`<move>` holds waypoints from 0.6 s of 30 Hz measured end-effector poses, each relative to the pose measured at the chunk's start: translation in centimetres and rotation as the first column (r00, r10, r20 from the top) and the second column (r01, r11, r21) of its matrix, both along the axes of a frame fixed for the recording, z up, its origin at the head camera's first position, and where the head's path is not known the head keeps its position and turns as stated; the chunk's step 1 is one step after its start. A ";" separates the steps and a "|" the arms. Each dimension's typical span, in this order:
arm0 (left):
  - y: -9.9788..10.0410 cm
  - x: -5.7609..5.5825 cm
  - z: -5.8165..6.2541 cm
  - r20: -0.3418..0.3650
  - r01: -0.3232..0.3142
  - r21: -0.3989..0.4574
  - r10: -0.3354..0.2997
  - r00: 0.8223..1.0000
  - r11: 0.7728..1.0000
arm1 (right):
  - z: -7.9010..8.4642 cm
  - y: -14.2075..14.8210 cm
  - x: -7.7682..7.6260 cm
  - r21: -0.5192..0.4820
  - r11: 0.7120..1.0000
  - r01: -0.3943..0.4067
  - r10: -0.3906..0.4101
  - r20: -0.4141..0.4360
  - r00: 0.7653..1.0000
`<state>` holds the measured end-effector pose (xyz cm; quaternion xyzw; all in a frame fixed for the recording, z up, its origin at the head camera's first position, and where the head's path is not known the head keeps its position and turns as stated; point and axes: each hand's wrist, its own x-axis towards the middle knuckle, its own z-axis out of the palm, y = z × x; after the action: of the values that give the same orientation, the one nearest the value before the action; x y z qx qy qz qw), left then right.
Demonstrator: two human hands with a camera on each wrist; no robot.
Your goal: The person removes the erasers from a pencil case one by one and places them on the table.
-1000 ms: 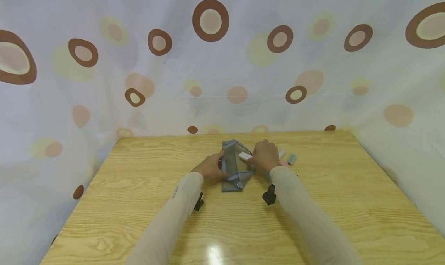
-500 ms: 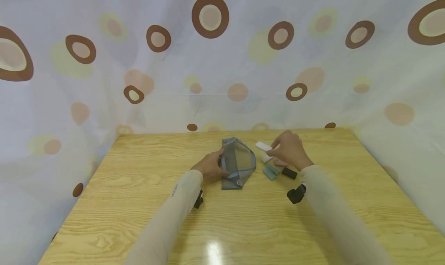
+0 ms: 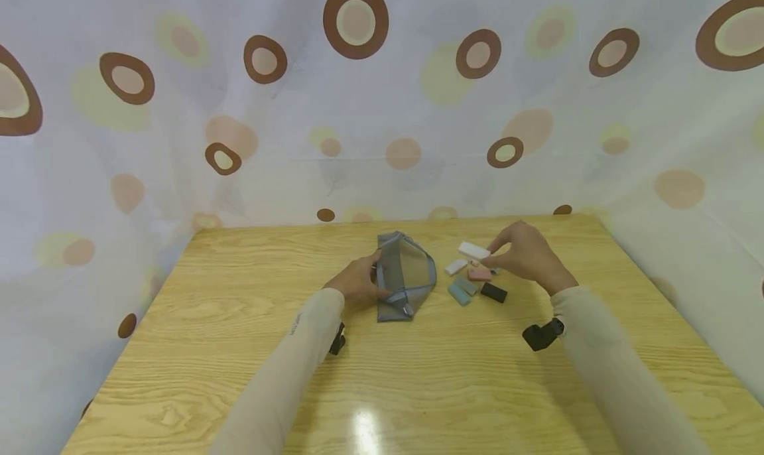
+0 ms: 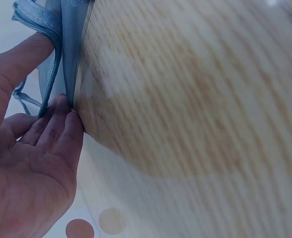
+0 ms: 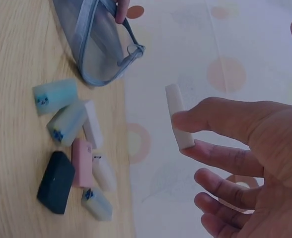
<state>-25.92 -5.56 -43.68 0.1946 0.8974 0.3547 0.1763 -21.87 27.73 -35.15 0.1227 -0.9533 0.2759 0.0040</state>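
Observation:
In the head view my right hand [image 3: 526, 256] pinches a white eraser-like block [image 3: 473, 250] between thumb and fingertip, above a small group of similar blocks. The right wrist view shows this white block [image 5: 175, 111] upright at the thumb, with the other fingers loosely bent. My left hand [image 3: 358, 280] grips the near-left side of a grey-blue mesh pouch [image 3: 416, 269] lying on the table. In the left wrist view the thumb and fingers hold the pouch's blue edge [image 4: 69, 64]. The pouch's mouth faces right, with a zipper along its rim.
Right of the pouch lie a black block [image 3: 494, 292], a pink block [image 3: 479, 274], a white block [image 3: 456, 266] and several bluish-green ones, such as a teal block [image 3: 459, 294]. The wooden table [image 3: 239, 375] meets a patterned cloth [image 3: 370, 190] behind.
My right hand has moved right, away from the pouch's mouth, carrying the white eraser-like block to above the other blocks. My left hand stays on the pouch.

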 end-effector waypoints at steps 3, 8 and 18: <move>0.1 0.1 0.2 0.015 -0.008 0.001 0.008 1.000 1.000 | -0.3 1.0 0.4 -0.009 1.000 -0.011 0.011 0.045 0.999; 0.1 0.2 0.3 0.021 -0.014 0.003 0.014 1.000 1.000 | -0.9 1.8 1.1 -0.014 0.999 -0.037 0.039 0.104 0.994; 0.0 -0.1 -0.2 0.036 -0.020 0.018 0.020 0.999 1.000 | -2.7 2.8 2.1 -0.061 0.997 -0.047 0.060 0.237 0.970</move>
<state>-25.97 -5.53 -43.84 0.1809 0.8927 0.3680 0.1868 -19.81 30.58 -37.90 0.1140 -0.9353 0.3149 -0.1144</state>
